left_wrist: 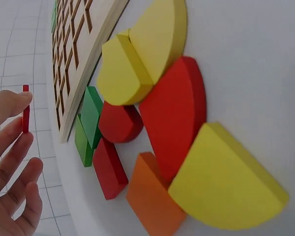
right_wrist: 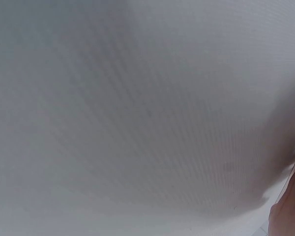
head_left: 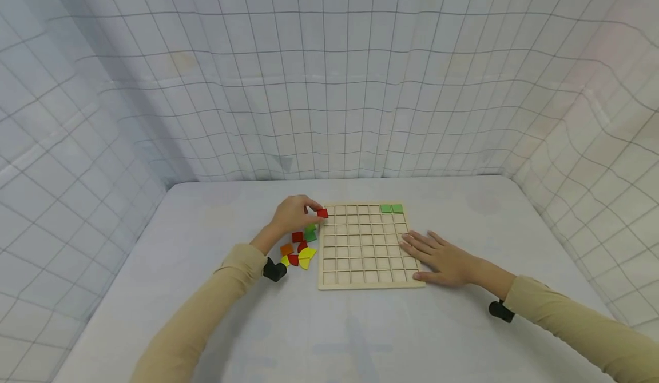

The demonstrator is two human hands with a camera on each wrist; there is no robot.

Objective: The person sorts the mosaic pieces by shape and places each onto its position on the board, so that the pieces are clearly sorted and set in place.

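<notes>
The left hand pinches a red square between thumb and fingers; its grip is narrowed to the thickness of that piece, while the other fingers curve loosely below. The red square is at the far left corner of the wooden board, and in the left wrist view it shows edge-on, standing upright in the pinch. Whether it touches the board I cannot tell.

The right hand lies palm down with its fingers spread and holds nothing, its fingertips and thumb resting on the right edge of the board. The right wrist view shows mostly a blurred pale surface, with part of that hand at the lower right.

The board lies flat on the white worktop, divided into square cells by thin ridges. Two light green squares sit side by side in the far row, at its right-hand end.

Just beside the board's left edge is a loose cluster: two green pieces, a red block, a red rounded piece, an orange piece, a larger-looking red wedge and three yellow wedges, several touching. Tan sleeves cover the forearms, and a pale curtain with a dark grid stands behind the worktop.
</notes>
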